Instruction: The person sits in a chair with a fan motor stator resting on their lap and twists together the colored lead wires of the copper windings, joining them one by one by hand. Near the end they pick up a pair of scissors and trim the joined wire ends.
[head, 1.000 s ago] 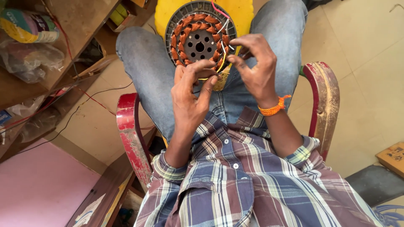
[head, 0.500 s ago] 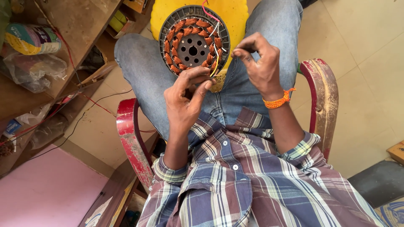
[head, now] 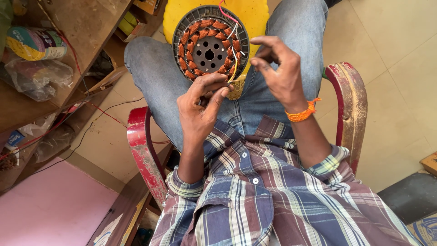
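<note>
Round copper-wound stator (head: 209,48), upright on lap

You wear a plaid shirt (head: 273,200) in purple, blue and white, buttoned, cuffs rolled to the forearms. Faded blue jeans (head: 264,91). An orange thread band (head: 300,113) circles your right wrist.

The setting is a small repair workshop. A motor stator (head: 210,49) with copper windings and loose wire leads rests on the lap of a person seated in a worn red chair (head: 349,105). A scuffed wooden workbench (head: 86,27) holds plastic bags (head: 36,79) and red wires (head: 54,123). The floor (head: 396,41) is tiled.
</note>
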Available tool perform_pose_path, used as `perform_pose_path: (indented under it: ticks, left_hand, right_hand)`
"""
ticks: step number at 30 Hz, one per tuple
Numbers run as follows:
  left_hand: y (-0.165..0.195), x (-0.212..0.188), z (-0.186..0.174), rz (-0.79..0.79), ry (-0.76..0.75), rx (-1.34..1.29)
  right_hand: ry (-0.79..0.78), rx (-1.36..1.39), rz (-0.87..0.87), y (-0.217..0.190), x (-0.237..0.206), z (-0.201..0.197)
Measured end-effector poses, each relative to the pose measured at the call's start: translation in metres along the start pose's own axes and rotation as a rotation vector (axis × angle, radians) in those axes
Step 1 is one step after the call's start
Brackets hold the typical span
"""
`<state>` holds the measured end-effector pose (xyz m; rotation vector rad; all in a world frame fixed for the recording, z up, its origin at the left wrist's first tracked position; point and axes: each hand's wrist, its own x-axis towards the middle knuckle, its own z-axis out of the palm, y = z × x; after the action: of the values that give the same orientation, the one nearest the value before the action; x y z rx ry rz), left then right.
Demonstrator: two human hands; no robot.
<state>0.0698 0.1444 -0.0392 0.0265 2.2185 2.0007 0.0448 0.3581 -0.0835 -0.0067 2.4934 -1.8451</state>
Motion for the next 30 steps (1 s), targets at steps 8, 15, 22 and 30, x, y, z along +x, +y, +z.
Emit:
perform_pose_path:
  ticks: [8,15,22,30]
  left_hand:
    - [0.003,0.007,0.0,0.018,0.018,0.103]
    - [0.01,0.028,0.021,0.268,0.052,0.545]
    - [0.008,0.057,0.043,0.385,-0.07,0.749]
    - [-0.004,0.077,0.037,0.398,-0.202,0.688]
  right_hand:
    - [0.042,-0.195,0.106,-0.02,-0.014,-0.025]
    - [-0.066,-0.321,0.153,-0.023,-0.019,-0.032]
    - [-0.194,0.083,0.382,-0.012,-0.021,-0.043]
    - [-0.119,0.34,0.398,0.0,-0.004,-0.049]
